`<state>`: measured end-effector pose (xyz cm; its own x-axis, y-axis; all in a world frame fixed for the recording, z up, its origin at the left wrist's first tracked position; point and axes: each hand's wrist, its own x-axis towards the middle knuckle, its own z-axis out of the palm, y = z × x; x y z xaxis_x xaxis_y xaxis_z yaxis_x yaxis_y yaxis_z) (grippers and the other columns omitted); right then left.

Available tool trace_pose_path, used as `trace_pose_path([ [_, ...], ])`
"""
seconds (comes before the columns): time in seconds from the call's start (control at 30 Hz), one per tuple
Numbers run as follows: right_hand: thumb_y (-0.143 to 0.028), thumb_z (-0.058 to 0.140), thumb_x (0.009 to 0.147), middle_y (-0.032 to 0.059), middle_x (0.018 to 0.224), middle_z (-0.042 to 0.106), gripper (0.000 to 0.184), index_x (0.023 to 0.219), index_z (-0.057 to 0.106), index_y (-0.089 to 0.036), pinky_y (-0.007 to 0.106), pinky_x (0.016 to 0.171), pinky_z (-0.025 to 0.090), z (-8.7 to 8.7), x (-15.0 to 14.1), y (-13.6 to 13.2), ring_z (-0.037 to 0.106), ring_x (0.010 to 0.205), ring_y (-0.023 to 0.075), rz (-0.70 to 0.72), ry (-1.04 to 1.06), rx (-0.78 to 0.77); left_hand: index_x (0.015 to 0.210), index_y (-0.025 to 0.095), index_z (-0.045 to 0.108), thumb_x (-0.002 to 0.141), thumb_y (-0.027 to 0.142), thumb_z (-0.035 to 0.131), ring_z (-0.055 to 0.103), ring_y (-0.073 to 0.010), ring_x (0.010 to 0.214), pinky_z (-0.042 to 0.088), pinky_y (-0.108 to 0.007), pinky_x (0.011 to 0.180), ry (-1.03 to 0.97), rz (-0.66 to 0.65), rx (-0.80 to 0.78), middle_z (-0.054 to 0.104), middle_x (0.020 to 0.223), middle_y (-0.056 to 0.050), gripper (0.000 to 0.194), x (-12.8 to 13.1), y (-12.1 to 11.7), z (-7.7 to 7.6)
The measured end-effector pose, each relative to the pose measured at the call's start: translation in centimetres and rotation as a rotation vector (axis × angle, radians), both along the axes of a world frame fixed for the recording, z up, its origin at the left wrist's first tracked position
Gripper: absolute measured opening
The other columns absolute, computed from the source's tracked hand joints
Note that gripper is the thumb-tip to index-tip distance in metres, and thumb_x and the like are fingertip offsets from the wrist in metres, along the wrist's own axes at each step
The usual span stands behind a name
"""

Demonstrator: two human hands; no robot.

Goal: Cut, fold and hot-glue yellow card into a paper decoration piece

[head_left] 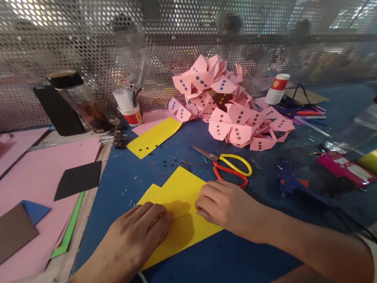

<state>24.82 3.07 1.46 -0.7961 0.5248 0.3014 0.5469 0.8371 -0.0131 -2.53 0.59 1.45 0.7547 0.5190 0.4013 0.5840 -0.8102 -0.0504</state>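
Both hands rest apart on a yellow sheet of paper (181, 205) lying on the blue tabletop (201, 274), the left hand (148, 228) covering its left side and the right hand (224, 207) its right edge. The fingers curl under, so I can't tell whether they pinch the paper or merely press it. Scissors (232, 167) lie just beyond the right hand, their blade tips hard to make out. Farther back, a heap of folded pink paper (230, 123) hides its own underside; at far right, a clear container (373, 111) runs out of view.
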Motion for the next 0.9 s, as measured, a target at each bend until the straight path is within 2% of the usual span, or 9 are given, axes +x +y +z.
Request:
trace_pose_path([
  [0.17, -0.017, 0.045, 0.106, 0.0041, 0.083, 0.06, 0.026, 0.086, 0.062, -0.017, 0.035, 0.068, 0.036, 0.1, 0.0, 0.1, 0.056, 0.079, 0.0192, 0.027, -0.016, 0.095, 0.101, 0.017, 0.067, 0.103, 0.013, 0.05, 0.065, -0.0178, 0.083, 0.051, -0.03, 0.07, -0.082, -0.028, 0.021, 0.069, 0.095, -0.005, 0.017, -0.2, 0.7, -0.9],
  [0.37, -0.013, 0.048, 0.102, 0.0033, 0.081, 0.06, 0.022, 0.086, 0.064, -0.017, 0.035, 0.067, 0.035, -0.1, 0.1, 0.2, 0.055, 0.078, 0.0192, 0.038, 0.023, 0.099, 0.106, 0.02, 0.067, 0.104, 0.017, 0.048, 0.066, -0.0176, 0.088, 0.053, -0.029, 0.076, -0.091, 0.041, -0.069, 0.071, 0.1, -0.005, 0.019, 0.1, 0.7, -0.4],
  [0.57, -0.018, 0.046, 0.105, 0.0046, 0.087, 0.061, 0.024, 0.09, 0.064, -0.017, 0.035, 0.071, 0.037, 0.3, 0.1, 0.0, 0.055, 0.083, 0.0199, 0.033, 0.014, 0.023, 0.099, 0.018, 0.066, 0.101, 0.013, 0.053, 0.067, -0.0168, 0.085, 0.052, -0.029, 0.075, -0.077, -0.02, -0.037, 0.071, 0.095, -0.004, 0.014, 0.2, 0.8, -0.1],
  [0.73, -0.027, 0.048, 0.108, 0.0051, 0.094, 0.062, 0.022, 0.096, 0.063, -0.017, 0.036, 0.078, 0.038, 0.6, 0.1, -0.1, 0.055, 0.089, 0.021, 0.011, 0.024, -0.025, 0.096, 0.017, 0.064, 0.1, 0.013, 0.055, 0.067, -0.0174, 0.084, 0.051, -0.029, 0.074, -0.069, -0.02, -0.009, 0.07, 0.092, -0.005, 0.011, 0.5, 0.6, 0.1],
  [0.9, -0.017, 0.052, 0.105, 0.0043, 0.092, 0.063, 0.015, 0.095, 0.063, -0.017, 0.036, 0.076, 0.037, 0.3, 0.1, -0.1, 0.056, 0.088, 0.0206, 0.032, 0.01, -0.019, 0.095, 0.017, 0.064, 0.102, 0.013, 0.05, 0.066, -0.0168, 0.08, 0.05, -0.029, 0.071, -0.097, -0.034, -0.001, 0.069, 0.089, -0.004, 0.016, 1.0, 0.2, 0.3],
])
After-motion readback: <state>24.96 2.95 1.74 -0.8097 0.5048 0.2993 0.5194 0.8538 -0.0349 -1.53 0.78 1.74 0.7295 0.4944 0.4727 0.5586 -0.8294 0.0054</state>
